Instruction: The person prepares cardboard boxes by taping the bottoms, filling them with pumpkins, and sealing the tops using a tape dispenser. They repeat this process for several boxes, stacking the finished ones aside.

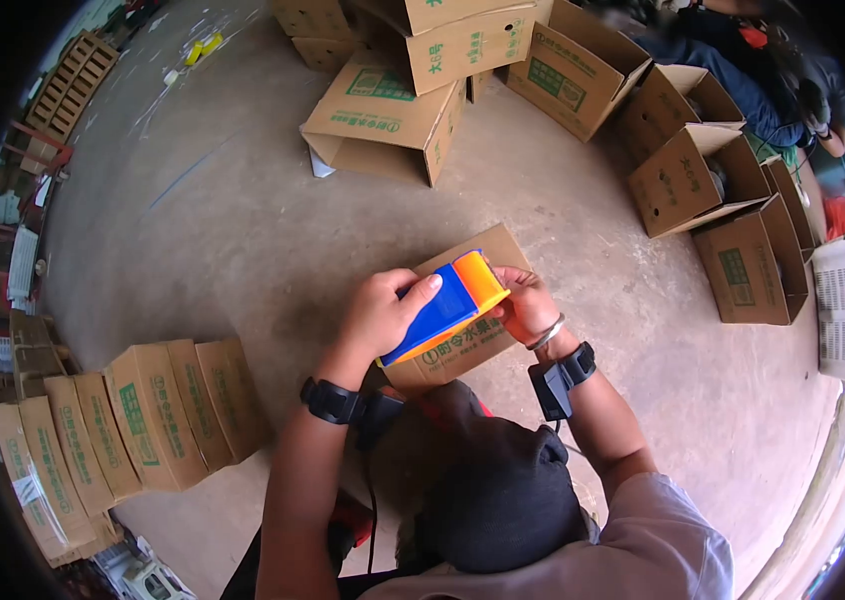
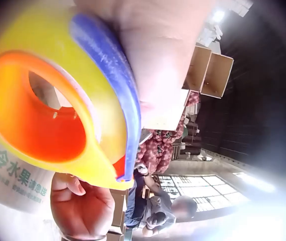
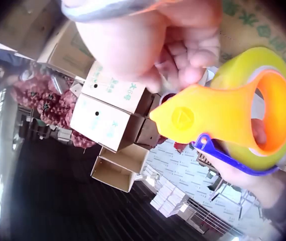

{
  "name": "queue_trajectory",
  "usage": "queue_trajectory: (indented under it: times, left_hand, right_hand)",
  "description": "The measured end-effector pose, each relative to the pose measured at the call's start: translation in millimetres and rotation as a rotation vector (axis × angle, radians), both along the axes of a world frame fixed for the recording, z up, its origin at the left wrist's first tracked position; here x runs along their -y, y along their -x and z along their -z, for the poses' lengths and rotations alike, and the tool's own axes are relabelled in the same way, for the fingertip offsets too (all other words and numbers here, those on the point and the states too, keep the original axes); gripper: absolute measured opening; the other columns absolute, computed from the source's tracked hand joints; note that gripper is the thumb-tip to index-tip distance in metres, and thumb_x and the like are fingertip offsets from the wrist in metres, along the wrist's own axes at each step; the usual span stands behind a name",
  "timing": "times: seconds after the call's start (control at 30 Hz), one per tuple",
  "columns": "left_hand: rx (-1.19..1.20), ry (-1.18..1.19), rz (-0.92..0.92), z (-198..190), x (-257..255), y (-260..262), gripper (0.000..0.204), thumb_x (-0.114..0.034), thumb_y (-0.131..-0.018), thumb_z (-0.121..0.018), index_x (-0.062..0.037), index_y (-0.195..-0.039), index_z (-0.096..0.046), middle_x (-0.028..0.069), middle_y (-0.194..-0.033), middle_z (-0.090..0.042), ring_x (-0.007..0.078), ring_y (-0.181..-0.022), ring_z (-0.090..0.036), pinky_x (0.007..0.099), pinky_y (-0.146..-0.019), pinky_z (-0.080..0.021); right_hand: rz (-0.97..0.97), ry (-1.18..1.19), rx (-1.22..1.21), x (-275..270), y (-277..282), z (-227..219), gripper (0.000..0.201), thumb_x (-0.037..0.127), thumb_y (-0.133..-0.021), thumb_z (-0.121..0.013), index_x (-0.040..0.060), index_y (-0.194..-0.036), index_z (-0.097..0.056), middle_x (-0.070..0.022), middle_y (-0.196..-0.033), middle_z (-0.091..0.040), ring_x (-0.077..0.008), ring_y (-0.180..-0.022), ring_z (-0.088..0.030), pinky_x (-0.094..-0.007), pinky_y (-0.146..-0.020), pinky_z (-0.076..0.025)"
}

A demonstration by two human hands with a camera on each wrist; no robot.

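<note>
I am holding a blue and orange tape dispenser [image 1: 448,305] over a flattened-looking cardboard box [image 1: 463,345] that is sitting just in front of me, above my lap. My left hand [image 1: 383,315] is wrapping around the dispenser's blue body, thumb lying along the top and fingers curled underneath, so this hand is clearly grasping it. The dispenser's long axis is running diagonally, from low near my left wrist up and away toward the orange end with the tape roll, which is pointing toward my right hand [image 1: 523,305]. That right hand is sitting just beside the roll end, fingers bent and pinching at the edge of the yellowish tape [image 3: 243,75] where it is coming off the roll; in the right wrist view the fingertips are pressing against the orange frame [image 3: 218,118]. So both hands are touching the dispenser, the left carrying it and the right working at its tip. The box is lying right under the dispenser, touching or nearly touching it; I cannot tell which. More cartons [image 1: 383,120] are standing well apart on the concrete floor [image 1: 243,230].
</note>
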State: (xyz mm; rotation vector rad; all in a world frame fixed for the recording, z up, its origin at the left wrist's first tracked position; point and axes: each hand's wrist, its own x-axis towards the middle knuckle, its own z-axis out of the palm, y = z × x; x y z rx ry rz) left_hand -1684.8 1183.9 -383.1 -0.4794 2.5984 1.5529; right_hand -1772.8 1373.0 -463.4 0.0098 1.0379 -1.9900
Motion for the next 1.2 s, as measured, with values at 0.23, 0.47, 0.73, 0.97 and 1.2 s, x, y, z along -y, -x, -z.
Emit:
queue_trajectory:
  times: [0.23,0.47,0.73,0.97,1.2]
  left_hand:
    - [0.361,0.367,0.212,-19,-19,24,0.042,-0.041,-0.079,-0.054,-0.0002,-0.087,-0.062,0.0193,-0.088,-0.063,0.0342,-0.085,-0.06,0.04,-0.072,-0.048]
    - [0.43,0.612,0.253,-23,-56,49,0.038,-0.037,-0.079,-0.051,-0.004,-0.09,-0.066,0.0191,-0.091,-0.063,0.0333,-0.09,-0.06,0.0391,-0.08,-0.047]
    - [0.392,0.587,0.233,-26,-49,39,0.044,-0.041,-0.078,-0.054,0.0008,-0.088,-0.065,0.0205,-0.085,-0.063,0.0343,-0.088,-0.06,0.0402,-0.077,-0.048]
    - [0.263,0.401,0.254,-28,31,-28,0.05,-0.046,-0.074,-0.061,0.0039,-0.074,-0.061,0.0255,-0.076,-0.06,0.0392,-0.074,-0.06,0.0423,-0.066,-0.049]
    - [0.471,0.142,0.063,66,114,-123,0.045,-0.039,-0.066,-0.072,0.0033,-0.08,-0.063,0.0167,-0.07,-0.063,0.0234,-0.065,-0.063,0.0358,-0.061,-0.049]
  right_hand:
    - [0.086,-1.092,-0.712,-61,100,51,0.025,0.019,-0.082,-0.051,-0.0029,-0.089,-0.062,-0.0126,-0.07,-0.061,-0.0197,-0.056,-0.056,-0.0297,-0.055,-0.046]
    - [-0.8,-0.451,-0.453,-69,109,176,0.031,0.017,-0.087,-0.048,0.0037,-0.115,-0.053,-0.0073,-0.107,-0.061,-0.0178,-0.095,-0.058,-0.0338,-0.081,-0.048]
    - [-0.131,-0.933,-0.851,-47,59,32,0.058,0.052,-0.086,-0.041,-0.0026,-0.092,-0.059,-0.0228,-0.09,-0.062,-0.0344,-0.086,-0.06,-0.0383,-0.076,-0.047]
    - [-0.363,-1.014,-0.877,-23,49,20,0.073,0.064,-0.083,-0.034,-0.0042,-0.1,-0.057,-0.0251,-0.089,-0.061,-0.0376,-0.087,-0.059,-0.04,-0.078,-0.045]
    - [-0.405,-0.114,-0.195,-46,56,57,0.077,0.061,-0.079,-0.048,0.0113,-0.136,-0.032,-0.0133,-0.136,-0.035,-0.0241,-0.127,-0.029,-0.0373,-0.102,-0.027]
